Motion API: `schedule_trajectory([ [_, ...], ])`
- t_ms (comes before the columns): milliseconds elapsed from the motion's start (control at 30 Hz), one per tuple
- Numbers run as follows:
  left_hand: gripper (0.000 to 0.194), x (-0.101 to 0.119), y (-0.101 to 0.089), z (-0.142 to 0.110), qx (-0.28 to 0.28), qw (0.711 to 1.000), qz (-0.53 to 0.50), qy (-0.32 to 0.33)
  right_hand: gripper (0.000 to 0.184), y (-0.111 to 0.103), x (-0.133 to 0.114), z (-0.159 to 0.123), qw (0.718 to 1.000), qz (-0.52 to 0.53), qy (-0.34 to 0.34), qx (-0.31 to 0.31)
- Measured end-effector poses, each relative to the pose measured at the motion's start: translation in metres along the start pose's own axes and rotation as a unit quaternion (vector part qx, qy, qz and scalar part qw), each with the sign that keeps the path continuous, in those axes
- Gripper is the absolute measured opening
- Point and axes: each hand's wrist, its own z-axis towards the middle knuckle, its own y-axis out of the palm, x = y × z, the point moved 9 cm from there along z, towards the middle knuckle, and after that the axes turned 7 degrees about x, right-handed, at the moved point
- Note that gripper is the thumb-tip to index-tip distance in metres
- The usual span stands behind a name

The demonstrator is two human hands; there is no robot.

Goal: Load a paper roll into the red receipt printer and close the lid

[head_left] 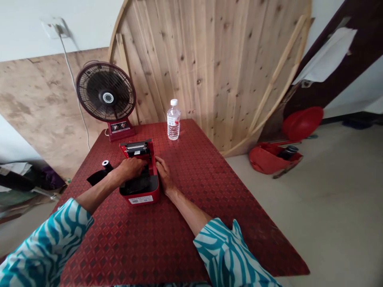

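Observation:
A red and black label printer point(140, 198) stands with its lid point(137, 149) raised, showing a roller in the lid and a black hollow inside. My left hand point(131, 168) reaches into the printer from the left, its fingers curled down; the fingertips and anything in them are hidden. Along the printer's right wall lies my right hand point(164, 175), gripping that side with the fingers near the hinge end. Left of the printer, partly behind my left forearm, a dark roll point(105, 165) with a white core end stands beside a curved black piece point(97, 176).
The red patterned table point(185, 235) holds a fan point(106, 93) at the far left and a water bottle point(173, 121) at the back. A large round wooden board point(209, 59) leans behind it. On the floor at right sits a red container point(269, 157).

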Motion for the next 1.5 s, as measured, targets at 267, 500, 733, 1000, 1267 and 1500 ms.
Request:
schedule_trajectory([
  [267,0.027,0.009,-0.004,-0.004,-0.052,0.998,0.007,0.024,0.034,0.000,-0.004,-0.001,1.000,-0.003,-0.004,-0.001],
  [500,0.035,0.012,-0.032,-0.022,0.017,0.999,-0.031,0.032,0.036,-0.001,0.002,0.000,1.000,0.003,0.010,-0.008],
  [733,0.040,-0.057,-0.104,-0.078,0.202,0.950,-0.233,-0.052,0.039,-0.002,0.004,-0.001,1.000,0.008,0.022,-0.007],
  [1000,0.030,-0.153,-0.061,-0.056,0.246,0.914,-0.259,-0.191,0.037,-0.004,-0.005,-0.002,0.999,-0.030,0.018,0.012],
  [1267,0.025,-0.157,-0.003,-0.026,0.170,0.940,-0.174,-0.238,0.038,-0.005,0.001,-0.001,0.999,-0.034,0.017,0.002],
  [1500,0.045,-0.182,-0.001,-0.040,0.186,0.928,-0.245,-0.210,0.039,-0.006,-0.002,-0.001,0.999,-0.045,0.017,0.009],
])
